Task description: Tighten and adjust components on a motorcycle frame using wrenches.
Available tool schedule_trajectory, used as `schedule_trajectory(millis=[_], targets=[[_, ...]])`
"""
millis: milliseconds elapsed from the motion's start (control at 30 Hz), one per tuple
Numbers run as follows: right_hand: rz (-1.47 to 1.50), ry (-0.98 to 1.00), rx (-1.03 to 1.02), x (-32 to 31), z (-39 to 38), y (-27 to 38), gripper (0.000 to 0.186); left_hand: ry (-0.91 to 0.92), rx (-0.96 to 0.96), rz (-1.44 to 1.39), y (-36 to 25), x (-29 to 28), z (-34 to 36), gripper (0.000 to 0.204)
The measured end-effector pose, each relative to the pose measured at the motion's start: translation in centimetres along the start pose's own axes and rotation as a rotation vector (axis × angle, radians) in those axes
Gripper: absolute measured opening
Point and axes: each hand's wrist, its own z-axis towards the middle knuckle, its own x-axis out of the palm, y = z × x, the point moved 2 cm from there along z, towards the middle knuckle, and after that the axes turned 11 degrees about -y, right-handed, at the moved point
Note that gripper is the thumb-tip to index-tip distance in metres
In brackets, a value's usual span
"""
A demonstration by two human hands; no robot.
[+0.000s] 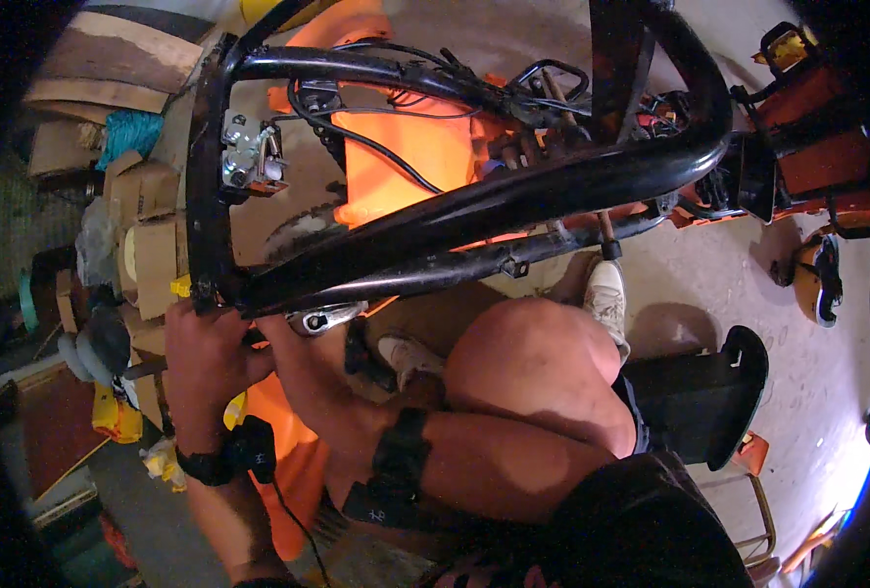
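A large black tubular vehicle frame (474,216) spans the view above my arms. At its near left corner, my left hand (205,358) is closed, with curled fingers against the tube end; what lies inside them is hidden. Close beside it, my right hand (280,343) reaches under the same corner, its fingers mostly covered by the frame and the left hand. Just right of that hand, a chrome part with a round head like a ratchet's (327,318) shows below the tube. A silver metal lock-like block (249,152) is fixed to the frame's upright left bar.
Orange body panels (406,157) and black cables sit behind the frame. Cardboard boxes (151,265) and a yellow object (117,416) lie to the left. A black seat-like piece (700,397) and a yellow-black helmet-like object (817,279) stand right. An orange panel (293,490) lies below my hands.
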Motion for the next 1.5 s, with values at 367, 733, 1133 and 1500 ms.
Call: schedule_trajectory(millis=[367, 733, 1133, 1500], targets=[[-0.285, -0.199, -0.151, -1.5, -0.2, 1.0, 0.041, -0.265, -0.273, -0.415, -0.7, 7.7, -3.9, 0.019], [-0.489, -0.121, -0.004, -0.8, -1.8, 1.0, 0.045, -0.300, -0.152, -0.235, 1.0, 4.6, -6.3, 0.022], [-0.246, -0.062, 0.065, -1.0, -1.9, 0.9, 0.025, 0.029, -0.063, -0.004, -2.4, -2.0, -1.4, 0.042], [-0.142, 0.040, 0.307, -0.8, -2.6, 2.6, 0.019, 0.187, -0.171, 0.327, -7.2, -5.6, 1.2, 0.029]])
